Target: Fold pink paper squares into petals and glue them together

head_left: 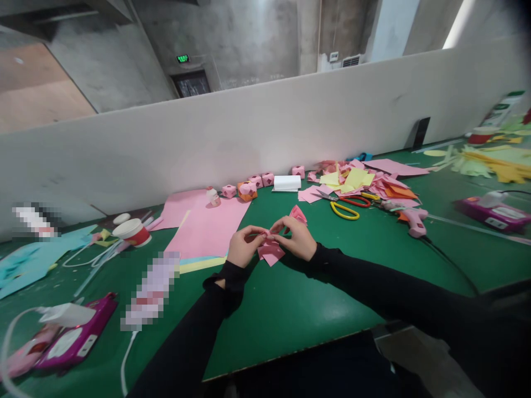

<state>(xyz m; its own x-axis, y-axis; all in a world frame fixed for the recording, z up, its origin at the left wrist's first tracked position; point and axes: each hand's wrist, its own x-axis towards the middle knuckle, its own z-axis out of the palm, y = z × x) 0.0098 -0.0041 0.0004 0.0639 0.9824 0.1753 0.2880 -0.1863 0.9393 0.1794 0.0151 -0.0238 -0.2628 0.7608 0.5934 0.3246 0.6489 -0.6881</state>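
Between my two hands is a small piece of folded pink paper, held just above the green table. My left hand pinches its upper left side with thumb and forefinger. My right hand pinches the upper right side, the fingertips of both hands almost meeting. Part of the folds is hidden behind the fingers. Just beyond my right hand shows another folded pink paper piece, partly covered by the hand.
Pink paper sheets lie left, with folded paper cubes behind. Scissors, a paper scrap pile and a pink glue gun with cord lie right. At left are a paper cup and a purple power strip.
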